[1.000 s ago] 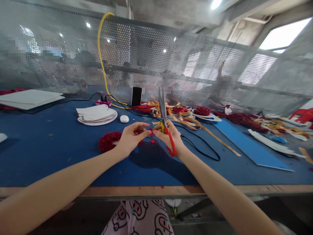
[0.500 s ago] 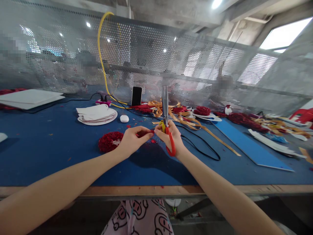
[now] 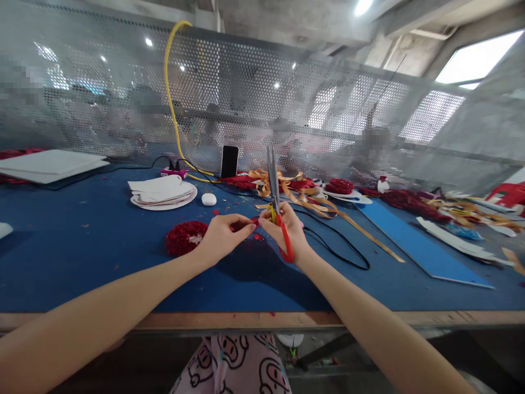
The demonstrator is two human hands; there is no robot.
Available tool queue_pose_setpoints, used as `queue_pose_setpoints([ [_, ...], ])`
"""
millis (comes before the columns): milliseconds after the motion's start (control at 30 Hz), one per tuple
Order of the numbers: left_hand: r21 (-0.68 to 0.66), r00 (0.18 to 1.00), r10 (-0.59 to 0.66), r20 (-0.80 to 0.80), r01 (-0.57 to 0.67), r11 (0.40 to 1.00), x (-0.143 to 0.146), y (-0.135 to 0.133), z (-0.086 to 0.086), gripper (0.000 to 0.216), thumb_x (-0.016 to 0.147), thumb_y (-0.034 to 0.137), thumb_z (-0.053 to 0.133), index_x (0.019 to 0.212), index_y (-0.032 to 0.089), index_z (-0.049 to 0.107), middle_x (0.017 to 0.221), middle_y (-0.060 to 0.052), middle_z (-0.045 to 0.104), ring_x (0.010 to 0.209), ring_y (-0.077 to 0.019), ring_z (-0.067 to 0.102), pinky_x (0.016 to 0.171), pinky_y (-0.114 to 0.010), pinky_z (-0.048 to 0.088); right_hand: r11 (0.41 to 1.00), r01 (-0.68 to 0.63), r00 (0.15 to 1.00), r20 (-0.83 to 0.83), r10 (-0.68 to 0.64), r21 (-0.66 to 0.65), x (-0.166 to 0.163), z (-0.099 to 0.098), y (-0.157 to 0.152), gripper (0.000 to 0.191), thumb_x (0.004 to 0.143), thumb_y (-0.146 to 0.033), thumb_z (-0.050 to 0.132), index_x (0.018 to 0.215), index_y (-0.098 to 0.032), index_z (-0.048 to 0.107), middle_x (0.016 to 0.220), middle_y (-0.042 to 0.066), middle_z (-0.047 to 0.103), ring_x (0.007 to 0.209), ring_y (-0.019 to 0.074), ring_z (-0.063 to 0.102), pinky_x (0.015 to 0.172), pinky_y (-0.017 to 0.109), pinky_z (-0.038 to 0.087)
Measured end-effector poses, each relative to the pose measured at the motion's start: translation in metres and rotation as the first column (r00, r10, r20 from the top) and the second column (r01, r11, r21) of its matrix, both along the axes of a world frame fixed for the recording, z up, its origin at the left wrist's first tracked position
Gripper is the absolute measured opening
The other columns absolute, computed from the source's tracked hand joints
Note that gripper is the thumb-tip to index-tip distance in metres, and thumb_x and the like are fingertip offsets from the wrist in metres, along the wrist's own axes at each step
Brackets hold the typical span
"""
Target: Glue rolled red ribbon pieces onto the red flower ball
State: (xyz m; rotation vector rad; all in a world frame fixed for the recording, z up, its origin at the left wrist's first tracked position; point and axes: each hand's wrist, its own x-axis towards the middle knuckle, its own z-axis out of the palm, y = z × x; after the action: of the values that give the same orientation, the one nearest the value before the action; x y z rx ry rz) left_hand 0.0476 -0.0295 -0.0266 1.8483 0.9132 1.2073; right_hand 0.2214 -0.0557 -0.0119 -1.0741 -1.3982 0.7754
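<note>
My right hand is closed round the red and yellow handles of a pair of scissors, whose blades point up and away from me. My left hand pinches a small red piece at its fingertips, touching the fingertips of my right hand just above the blue table. A round red flower disc lies on the table just left of my left hand.
A stack of white round cards and a small white case lie at the back left. A phone leans on the mesh screen. Tan ribbons, a black cable, red flower pieces and a blue sheet fill the right.
My left hand's fingers have closed from spread into a pinch against my right fingertips. The scissors swayed slightly upright and back.
</note>
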Motion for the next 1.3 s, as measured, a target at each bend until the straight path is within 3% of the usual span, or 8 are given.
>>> queue_pose_setpoints([
  [167, -0.01, 1.0, -0.001, 0.01, 0.001, 1.0, -0.001, 0.001, 0.0, 0.022, 0.08, 0.039, 0.07, 0.081, 0.018, 0.076, 0.074, -0.004, 0.075, 0.064, -0.0163, 0.063, 0.059, -0.025, 0.046, 0.999, 0.039, 0.997, 0.072, -0.04, 0.017, 0.001, -0.001, 0.001, 0.047, 0.07, -0.049, 0.073, 0.088, -0.028, 0.036, 0.083, 0.0, 0.062, 0.076, 0.0198, 0.062, 0.067, 0.036, 0.052],
  [300, -0.086, 0.985, 0.05, 0.165, -0.036, 0.996, -0.004, 0.004, 0.003, 0.026, 0.08, 0.043, 0.071, 0.083, 0.017, 0.076, 0.075, -0.004, 0.074, 0.061, -0.013, 0.058, 0.057, -0.023, 0.043, 0.991, 0.133, 0.963, 0.231, -0.137, 0.033, 0.009, -0.001, 0.003, 0.048, 0.074, -0.056, 0.07, 0.089, -0.028, 0.034, 0.081, -0.001, 0.059, 0.075, 0.0195, 0.061, 0.066, 0.034, 0.049],
  [467, -0.192, 0.909, 0.193, 0.369, -0.129, 0.973, -0.01, 0.015, 0.008, 0.038, 0.077, 0.051, 0.075, 0.09, 0.015, 0.075, 0.077, -0.003, 0.073, 0.046, -0.0059, 0.04, 0.045, -0.022, 0.032, 0.973, 0.226, 0.726, 0.659, -0.197, 0.043, 0.021, 0.005, -0.002, 0.043, 0.083, -0.06, 0.061, 0.099, -0.026, 0.04, 0.077, -0.001, 0.06, 0.069, 0.0195, 0.058, 0.065, 0.032, 0.042],
  [667, -0.184, 0.866, 0.236, 0.441, -0.17, 0.968, -0.014, 0.02, 0.011, 0.037, 0.077, 0.05, 0.076, 0.091, 0.016, 0.075, 0.082, -0.004, 0.073, 0.049, -0.006, 0.044, 0.048, -0.021, 0.036, 0.964, 0.262, 0.552, 0.812, -0.189, 0.047, 0.018, 0.01, -0.007, 0.047, 0.085, -0.059, 0.063, 0.108, -0.023, 0.045, 0.094, 0.007, 0.067, 0.09, 0.0267, 0.065, 0.07, 0.032, 0.039],
  [900, -0.128, 0.933, 0.181, 0.31, -0.148, 0.981, -0.012, 0.013, 0.011, 0.027, 0.082, 0.043, 0.071, 0.081, 0.016, 0.076, 0.056, 0.001, 0.06, 0.049, -0.0093, 0.045, 0.049, -0.023, 0.033, 0.973, 0.228, 0.499, 0.853, -0.155, 0.044, 0.018, 0.009, -0.005, 0.053, 0.083, -0.061, 0.066, 0.111, -0.021, 0.047, 0.095, 0.008, 0.066, 0.088, 0.0268, 0.065, 0.069, 0.031, 0.038],
  [1300, -0.083, 0.958, 0.131, 0.256, -0.113, 0.99, -0.013, 0.012, 0.011, 0.024, 0.082, 0.04, 0.07, 0.073, 0.018, 0.073, 0.056, 0.0, 0.061, 0.057, -0.0131, 0.057, 0.053, -0.023, 0.04, 0.985, 0.173, 0.535, 0.839, -0.096, 0.002, 0.022, 0.01, -0.005, 0.057, 0.082, -0.057, 0.067, 0.12, -0.019, 0.049, 0.084, 0.005, 0.064, 0.078, 0.0229, 0.062, 0.067, 0.031, 0.039],
])
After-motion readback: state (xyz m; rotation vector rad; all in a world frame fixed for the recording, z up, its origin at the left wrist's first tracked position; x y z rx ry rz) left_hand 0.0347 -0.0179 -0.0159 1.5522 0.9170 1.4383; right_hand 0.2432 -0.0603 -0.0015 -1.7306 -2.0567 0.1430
